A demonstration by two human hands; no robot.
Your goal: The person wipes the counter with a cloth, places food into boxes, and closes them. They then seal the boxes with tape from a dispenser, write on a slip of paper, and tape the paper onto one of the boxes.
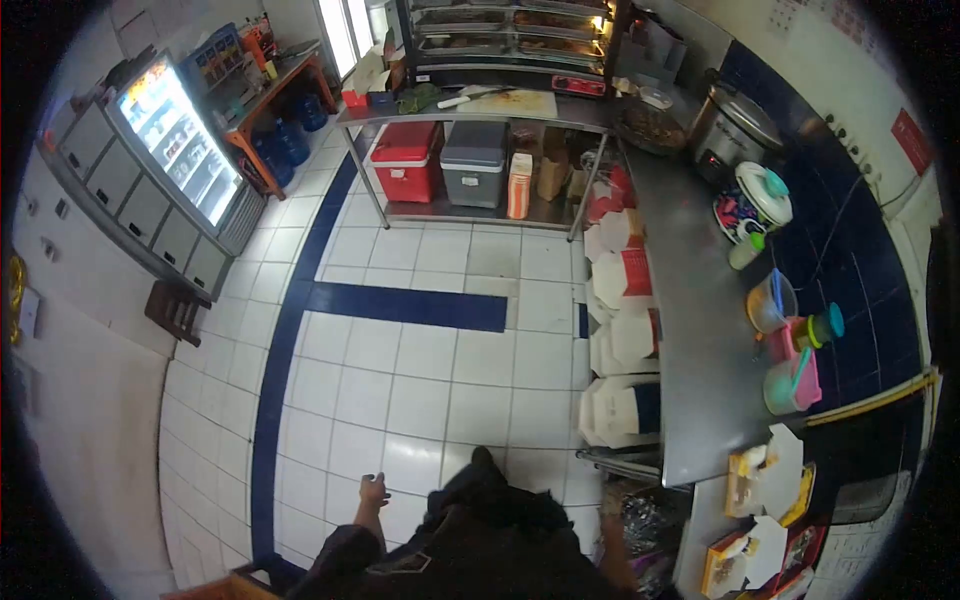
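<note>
A person in dark clothing stands on a white-tiled kitchen floor crossed by dark blue bands, arms lowered at either side of the body. The left hand hangs over the tiles, partly open, its fingers loosely curled. The right hand is low by the near end of the long steel desk, close to dark plastic bags; whether it is open or closed (it sits in shadow and blur) cannot be told.

Nearest that side, two open food boxes, lids raised, lie on a lower-right surface, one beyond the other. Open white cartons line the left side of the steel desk. Along its wall side are a pink container, a clear tub with a blue rim, a green-capped bottle, a lidded pot and a large steel cooker.

Across the room, a white cutting board with a knife rests on another metal table, in front of a lit display case. On the shelf beneath, a red cooler stands beside a grey cooler. A lit glass-door refrigerator stands at left.
</note>
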